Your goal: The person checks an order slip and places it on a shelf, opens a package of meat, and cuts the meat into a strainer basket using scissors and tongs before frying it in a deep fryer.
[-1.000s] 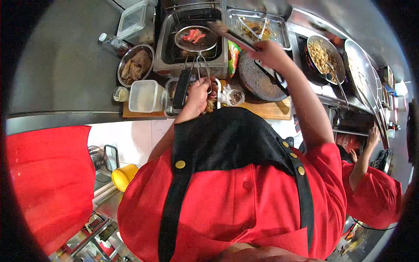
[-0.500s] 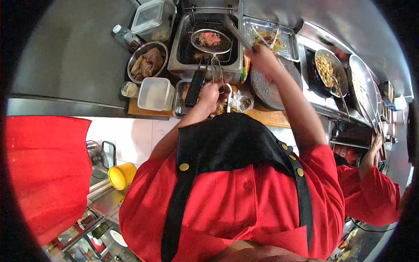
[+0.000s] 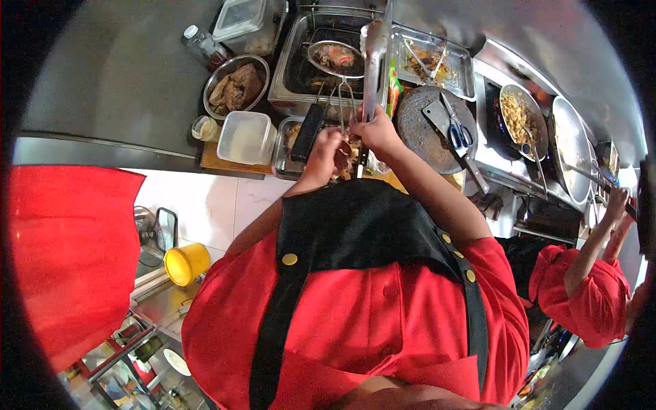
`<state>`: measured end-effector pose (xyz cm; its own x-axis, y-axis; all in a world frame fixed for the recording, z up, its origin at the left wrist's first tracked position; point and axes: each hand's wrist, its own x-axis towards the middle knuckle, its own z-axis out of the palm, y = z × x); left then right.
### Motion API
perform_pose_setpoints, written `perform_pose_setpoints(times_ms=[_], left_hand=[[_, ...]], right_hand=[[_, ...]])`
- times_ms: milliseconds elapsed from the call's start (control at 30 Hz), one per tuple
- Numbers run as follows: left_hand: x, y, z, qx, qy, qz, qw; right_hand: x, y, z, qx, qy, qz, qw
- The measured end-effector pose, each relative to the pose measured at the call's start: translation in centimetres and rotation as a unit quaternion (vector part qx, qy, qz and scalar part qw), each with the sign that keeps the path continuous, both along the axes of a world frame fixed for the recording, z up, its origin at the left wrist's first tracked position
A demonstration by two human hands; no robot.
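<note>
My left hand (image 3: 324, 156) is closed around the wire handle end of a strainer, beside the black handle (image 3: 309, 132) of a fryer basket. The strainer's bowl (image 3: 336, 59) holds browned meat with a pinkish piece, over the deep fryer (image 3: 290, 87). My right hand (image 3: 380, 135) grips metal tongs (image 3: 374, 65), which point away from me along the fryer's right side. Both hands are close together above a metal tray (image 3: 283, 156) of food pieces, partly hidden by them.
On the right, a round chopping block (image 3: 417, 130) carries a cleaver (image 3: 471, 171) and blue-handled scissors (image 3: 459, 134). Beyond are an oily tray (image 3: 462, 75) and a pan (image 3: 519, 126) of food. Left stand a bowl (image 3: 210, 102) of meat and a plastic tub (image 3: 244, 139). A co-worker's arm (image 3: 588, 249) reaches in at far right.
My right hand has come down and left from above the chopping block, bringing the tongs beside the strainer handle. The cleaver and scissors now show. The co-worker's arms have moved.
</note>
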<state>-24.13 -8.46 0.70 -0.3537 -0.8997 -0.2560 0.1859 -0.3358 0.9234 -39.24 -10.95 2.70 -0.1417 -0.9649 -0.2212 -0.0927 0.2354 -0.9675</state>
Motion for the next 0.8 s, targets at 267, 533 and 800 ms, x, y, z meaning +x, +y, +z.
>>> perform_pose_setpoints(times_ms=[267,533,800], left_hand=[[2.6,-1.9,-0.4,0.250,0.287,0.343,0.859],[2.6,-1.8,-1.0,0.083,0.213,0.389,0.893],[4.2,-5.8,-1.8,0.048,0.310,0.401,0.861]], right_hand=[[-1.8,-1.5,9.0,0.032,-0.229,-0.019,0.973],[0.4,-0.5,9.9,0.068,-0.204,-0.004,0.977],[-0.7,1.8,6.8,0.027,-0.240,-0.031,0.970]])
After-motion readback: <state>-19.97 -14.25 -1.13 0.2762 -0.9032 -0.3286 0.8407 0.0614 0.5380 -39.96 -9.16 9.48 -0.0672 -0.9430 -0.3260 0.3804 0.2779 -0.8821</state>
